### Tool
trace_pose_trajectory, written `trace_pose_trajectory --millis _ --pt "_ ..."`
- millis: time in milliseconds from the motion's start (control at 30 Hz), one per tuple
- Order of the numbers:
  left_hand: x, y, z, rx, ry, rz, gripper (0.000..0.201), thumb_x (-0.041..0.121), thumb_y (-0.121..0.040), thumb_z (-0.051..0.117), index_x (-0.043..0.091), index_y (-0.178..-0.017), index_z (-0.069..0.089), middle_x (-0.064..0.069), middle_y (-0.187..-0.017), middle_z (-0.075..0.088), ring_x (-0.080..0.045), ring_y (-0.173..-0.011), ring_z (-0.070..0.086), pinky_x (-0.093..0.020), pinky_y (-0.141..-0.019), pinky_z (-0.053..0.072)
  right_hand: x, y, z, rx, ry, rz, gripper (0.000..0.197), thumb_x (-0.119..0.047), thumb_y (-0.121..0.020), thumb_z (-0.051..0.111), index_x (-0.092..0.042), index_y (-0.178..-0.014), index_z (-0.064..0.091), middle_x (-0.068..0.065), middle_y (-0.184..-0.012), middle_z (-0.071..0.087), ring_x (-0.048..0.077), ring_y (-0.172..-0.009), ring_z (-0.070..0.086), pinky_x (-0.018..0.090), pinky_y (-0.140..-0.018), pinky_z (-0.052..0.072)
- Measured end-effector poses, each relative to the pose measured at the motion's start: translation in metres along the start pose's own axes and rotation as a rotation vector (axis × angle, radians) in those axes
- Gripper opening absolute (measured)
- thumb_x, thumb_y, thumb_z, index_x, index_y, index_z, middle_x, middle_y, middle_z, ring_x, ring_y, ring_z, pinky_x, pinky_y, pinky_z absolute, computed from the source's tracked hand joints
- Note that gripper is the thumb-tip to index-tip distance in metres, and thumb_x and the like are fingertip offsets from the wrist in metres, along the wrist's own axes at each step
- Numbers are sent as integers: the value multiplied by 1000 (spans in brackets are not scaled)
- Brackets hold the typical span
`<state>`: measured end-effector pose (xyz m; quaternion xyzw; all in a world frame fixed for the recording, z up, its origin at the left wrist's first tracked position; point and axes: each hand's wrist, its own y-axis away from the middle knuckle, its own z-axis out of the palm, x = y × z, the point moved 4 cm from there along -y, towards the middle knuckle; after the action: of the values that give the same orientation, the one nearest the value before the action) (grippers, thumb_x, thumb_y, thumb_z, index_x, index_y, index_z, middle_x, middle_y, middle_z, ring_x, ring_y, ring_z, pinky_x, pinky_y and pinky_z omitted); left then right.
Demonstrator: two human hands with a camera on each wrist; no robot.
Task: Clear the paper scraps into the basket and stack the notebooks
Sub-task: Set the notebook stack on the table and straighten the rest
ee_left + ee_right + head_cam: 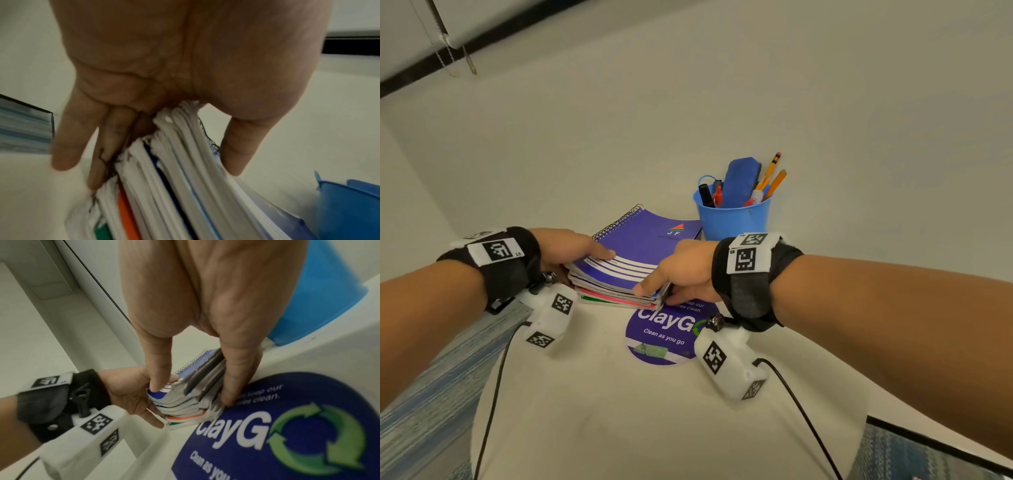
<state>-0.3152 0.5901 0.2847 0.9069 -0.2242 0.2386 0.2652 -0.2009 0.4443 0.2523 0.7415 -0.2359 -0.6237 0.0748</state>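
A stack of notebooks (626,270) with a purple spiral-bound one on top sits at the middle of the white table (602,394). My left hand (571,253) grips the stack's near-left corner, thumb on the cover and fingers beneath; the left wrist view shows the page edges (185,170) between thumb and fingers. My right hand (681,274) grips the near-right corner the same way, thumb on top and fingers under the stack (191,391). A blue basket (732,216) holding pencils, markers and a blue case stands just behind the stack. No paper scraps are in view.
A round purple "ClayGo" sticker (664,335) lies on the table just in front of the stack. The wall rises close behind the basket. Table edges and striped flooring (431,377) show at the lower left and lower right.
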Motion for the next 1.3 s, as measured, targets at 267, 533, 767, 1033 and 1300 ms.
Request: trace_pose_trajectory --millis 267,533,767,1033,1300 --pt "31 41 -26 326 -347 -38 42 47 -94 53 7 -109 54 -9 -109 62 -26 -93 61 -37 -80 46 5 56 -43 14 149 -49 54 -32 -88 69 -14 -135 49 15 -131 52 28 -105 62 40 -96 52" --pt "151 143 81 228 -713 308 38 28 -92 55 3 -65 62 -10 -61 63 -26 -58 54 -31 -61 42 63 153 -126 224 170 -85 40 -39 -87 68 -11 -114 61 5 -107 69 22 -83 68 33 -78 55" --pt "300 229 286 -138 -423 735 27 29 -95 51 14 -75 62 0 -68 64 -16 -57 52 -27 -56 42 193 266 -204 483 289 48 35 -38 -88 66 -12 -111 63 1 -103 70 19 -89 70 37 -80 58" --pt "286 190 527 -518 -321 515 21 13 -96 45 7 -78 55 -9 -76 60 -20 -55 55 -13 -37 41 433 328 -240 625 195 489 32 -39 -86 66 -8 -93 70 10 -95 74 30 -85 72 41 -73 59" --pt "108 97 635 -466 -660 135 33 8 -98 42 1 -128 53 -17 -133 54 -31 -113 55 -36 -99 43 599 330 -186 570 274 842 51 -45 -83 65 -5 -114 61 12 -114 66 30 -102 64 33 -82 53"
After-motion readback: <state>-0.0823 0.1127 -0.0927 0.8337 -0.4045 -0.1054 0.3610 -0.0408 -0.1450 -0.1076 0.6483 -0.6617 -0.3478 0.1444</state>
